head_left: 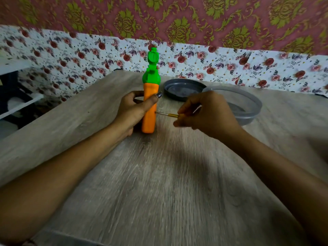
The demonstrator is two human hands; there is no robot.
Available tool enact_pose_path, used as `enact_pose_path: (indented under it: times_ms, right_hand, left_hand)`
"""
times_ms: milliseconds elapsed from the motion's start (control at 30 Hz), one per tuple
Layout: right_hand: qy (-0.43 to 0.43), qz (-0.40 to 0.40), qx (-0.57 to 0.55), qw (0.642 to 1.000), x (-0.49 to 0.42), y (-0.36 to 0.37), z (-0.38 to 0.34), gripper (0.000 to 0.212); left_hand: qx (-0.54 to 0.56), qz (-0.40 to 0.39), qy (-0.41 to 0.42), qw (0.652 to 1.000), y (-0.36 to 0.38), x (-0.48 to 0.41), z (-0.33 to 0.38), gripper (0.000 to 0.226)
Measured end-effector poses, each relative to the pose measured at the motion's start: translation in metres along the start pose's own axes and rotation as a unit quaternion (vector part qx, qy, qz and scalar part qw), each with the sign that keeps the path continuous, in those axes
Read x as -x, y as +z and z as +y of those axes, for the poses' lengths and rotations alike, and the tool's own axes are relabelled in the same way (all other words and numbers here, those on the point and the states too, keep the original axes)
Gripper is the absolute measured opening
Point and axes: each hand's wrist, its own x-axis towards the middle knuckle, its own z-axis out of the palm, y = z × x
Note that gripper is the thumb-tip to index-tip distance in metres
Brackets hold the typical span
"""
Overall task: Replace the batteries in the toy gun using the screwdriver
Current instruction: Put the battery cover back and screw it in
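Note:
The toy gun [150, 103], orange below and green on top, stands upright on the wooden table [159, 174]. My left hand [131, 110] grips its orange part from the left, thumb across the front. My right hand [205, 112] holds a small screwdriver [168, 114] with a yellow handle. Its thin metal shaft lies horizontal and its tip touches the right side of the orange body. No batteries are visible.
A clear plastic container [248, 105] sits just behind my right hand, with its grey lid [181, 88] lying to its left behind the toy. A floral-papered wall runs along the table's far edge. A white shelf unit [16, 103] stands off the table's left side.

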Motion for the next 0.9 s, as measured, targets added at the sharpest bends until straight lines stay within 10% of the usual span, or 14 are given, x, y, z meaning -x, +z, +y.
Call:
enact_pose_path:
  times_ms: [900]
  right_hand:
    - [0.047, -0.070, -0.063, 0.994, 0.0021, 0.0015, -0.0013, 0.025]
  left_hand:
    - [-0.001, 0.003, -0.006, 1.000, -0.0006, 0.0003, 0.0002, 0.036]
